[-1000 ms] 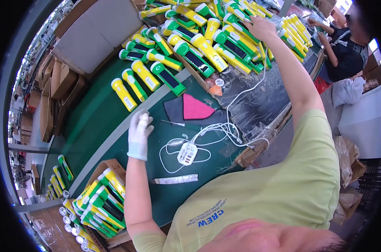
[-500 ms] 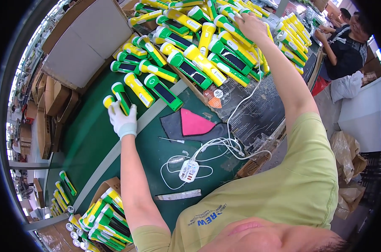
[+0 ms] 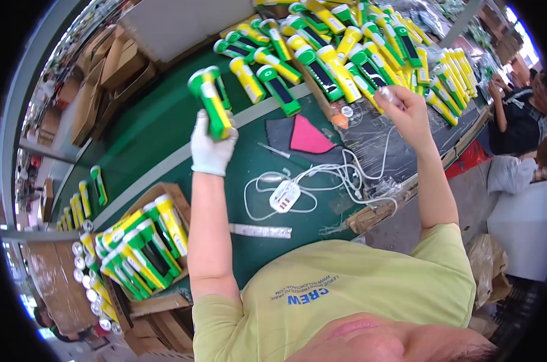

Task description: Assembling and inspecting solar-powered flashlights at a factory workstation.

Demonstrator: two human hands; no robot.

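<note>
My left hand, in a white glove, is closed round a green and yellow flashlight, raised above the green belt with its head up. Another flashlight stands partly hidden right behind it. My bare right hand is pinched on a small silvery thing whose kind I cannot make out. It is over the near edge of a heap of green and yellow flashlights, several with dark panels. A white cable runs up toward that hand; whether it is held is hidden.
Between my arms lie a white charging hub with tangled cables, a pink and grey cloth and a silvery strip. A cardboard box packed with flashlights stands at the lower left. Another person sits at the far right.
My left hand has lifted a flashlight off the belt. My right hand has drawn back from the heap toward me, with a small silvery thing showing in its fingers. The whole view has shifted.
</note>
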